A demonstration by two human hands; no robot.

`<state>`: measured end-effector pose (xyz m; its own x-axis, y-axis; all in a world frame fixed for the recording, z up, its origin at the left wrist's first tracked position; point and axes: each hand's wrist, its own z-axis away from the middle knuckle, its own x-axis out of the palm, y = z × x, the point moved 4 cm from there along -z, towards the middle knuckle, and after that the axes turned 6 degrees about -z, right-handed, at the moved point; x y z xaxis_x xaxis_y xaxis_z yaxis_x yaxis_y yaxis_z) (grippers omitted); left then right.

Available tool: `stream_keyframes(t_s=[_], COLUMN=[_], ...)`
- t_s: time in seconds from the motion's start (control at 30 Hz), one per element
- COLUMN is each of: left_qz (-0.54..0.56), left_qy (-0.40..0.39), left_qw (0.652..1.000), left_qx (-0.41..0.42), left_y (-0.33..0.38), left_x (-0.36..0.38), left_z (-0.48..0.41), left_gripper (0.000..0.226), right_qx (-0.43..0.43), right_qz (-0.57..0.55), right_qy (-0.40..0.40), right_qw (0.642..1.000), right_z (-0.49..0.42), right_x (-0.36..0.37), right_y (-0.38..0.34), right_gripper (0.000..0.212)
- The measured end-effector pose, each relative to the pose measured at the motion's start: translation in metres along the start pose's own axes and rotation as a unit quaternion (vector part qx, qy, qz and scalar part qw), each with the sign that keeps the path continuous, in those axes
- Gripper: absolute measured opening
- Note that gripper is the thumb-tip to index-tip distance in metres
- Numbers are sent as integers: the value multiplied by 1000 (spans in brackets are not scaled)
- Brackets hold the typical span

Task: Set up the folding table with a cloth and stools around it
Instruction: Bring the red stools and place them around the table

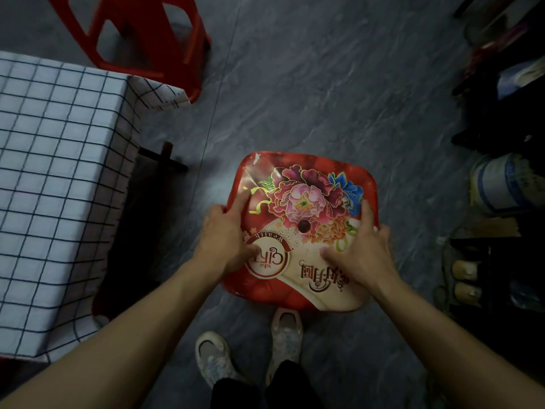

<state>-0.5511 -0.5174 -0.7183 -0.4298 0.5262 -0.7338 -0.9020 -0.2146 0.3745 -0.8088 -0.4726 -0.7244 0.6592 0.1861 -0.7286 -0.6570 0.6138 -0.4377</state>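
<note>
A red plastic stool (306,202) with a flower print on its seat stands on the grey floor in front of my feet. My left hand (228,240) grips the seat's left edge, thumb and forefinger on top. My right hand (358,252) grips the right edge, thumb on top, the other fingers over the rim. To the left stands the folding table, covered by a white cloth with a dark grid (59,172). A second red stool (141,33) stands past the table's far corner.
A dark table leg (165,157) sticks out under the cloth's right side. Along the right edge are dark furniture, a pale bucket (498,184) and shoes on a rack (466,278). Open grey floor lies between the table and those things.
</note>
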Motion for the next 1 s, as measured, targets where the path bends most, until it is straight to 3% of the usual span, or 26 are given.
stream_keyframes(t_s=[0.17,0.53,0.67,1.0], left_qz=[-7,82,125,253], left_qy=[20,85,92,207], left_qw=[1000,993,988,943], left_qx=[0,2,-6,-63], left_y=[-14,4,-2,-35], left_x=[-36,-166,-203,-284], left_z=[27,146,196,324], left_gripper=[105,75,68,59], right_qx=[-61,-187,-214,-285], right_qz=[-16,-22,-34,-6], right_qy=[32,-49,-63,-78], right_qw=[997,981,974,955], right_z=[29,146,197,308], right_x=[-19,-104,-113,-146], right_y=[-23,-149,-182,-271], right_gripper=[118,74,73,76])
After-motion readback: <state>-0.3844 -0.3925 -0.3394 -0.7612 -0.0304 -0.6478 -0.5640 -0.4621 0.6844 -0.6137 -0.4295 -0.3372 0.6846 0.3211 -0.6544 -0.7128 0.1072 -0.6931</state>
